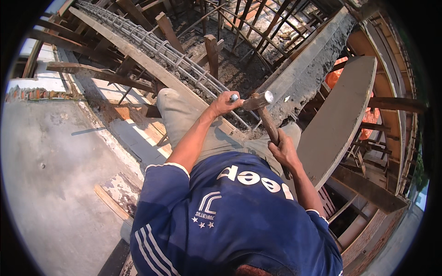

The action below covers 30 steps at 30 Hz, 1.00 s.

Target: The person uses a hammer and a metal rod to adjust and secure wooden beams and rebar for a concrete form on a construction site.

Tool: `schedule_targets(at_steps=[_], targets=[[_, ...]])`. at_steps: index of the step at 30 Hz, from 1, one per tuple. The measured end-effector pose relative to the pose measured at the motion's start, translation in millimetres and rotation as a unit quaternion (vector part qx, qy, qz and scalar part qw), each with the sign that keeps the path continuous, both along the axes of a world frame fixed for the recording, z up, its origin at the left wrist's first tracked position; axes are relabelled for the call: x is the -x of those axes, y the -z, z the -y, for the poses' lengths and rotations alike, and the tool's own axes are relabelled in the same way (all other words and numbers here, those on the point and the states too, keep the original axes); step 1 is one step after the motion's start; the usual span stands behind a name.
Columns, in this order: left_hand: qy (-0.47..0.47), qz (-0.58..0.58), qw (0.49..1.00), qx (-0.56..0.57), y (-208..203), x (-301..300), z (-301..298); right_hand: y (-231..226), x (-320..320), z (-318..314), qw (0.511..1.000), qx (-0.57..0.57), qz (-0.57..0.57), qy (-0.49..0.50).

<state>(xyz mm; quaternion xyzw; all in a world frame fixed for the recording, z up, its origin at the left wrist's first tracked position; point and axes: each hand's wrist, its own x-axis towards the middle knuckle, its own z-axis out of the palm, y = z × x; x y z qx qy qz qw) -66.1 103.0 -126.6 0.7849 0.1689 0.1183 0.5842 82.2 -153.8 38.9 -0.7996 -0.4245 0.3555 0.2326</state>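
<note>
- Centrally, the left hand (225,102) is clenched around a metal rod (234,97), whose round, shiny end pokes out of the fist.
- The right hand (284,149) grasps the wooden handle of a hammer (267,121), nearer and to the right.
- The hammer's head lies just right of the left hand, near the rod's end; whether the two touch, I cannot tell.
- Both hands are above the person's lap, near the corner where a steel bar cage (170,50), running far left, approaches a rough concrete beam (306,78), running far right.
- A wooden board (129,53) edges the cage on its left.
- On the right, beside the leg, stretches a curved grey slab (340,119), with orange sheeting (337,73) partly hidden behind it.
</note>
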Motion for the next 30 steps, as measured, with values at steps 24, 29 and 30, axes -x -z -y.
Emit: schedule_targets(at_steps=[24, 29, 30], targets=[[-0.051, 0.022, 0.998, 0.009, -79, -24, 94, 53, -21, 90, 0.938, 0.19, -0.217, 0.194], [-0.157, 0.1, 0.975, 0.123, -180, -47, 25, 61, -27, 91, 0.917, 0.185, -0.276, 0.219], [-0.129, 0.141, 0.964, 0.187, -209, -45, 13, 62, -29, 89, 0.916, 0.191, -0.283, 0.21]])
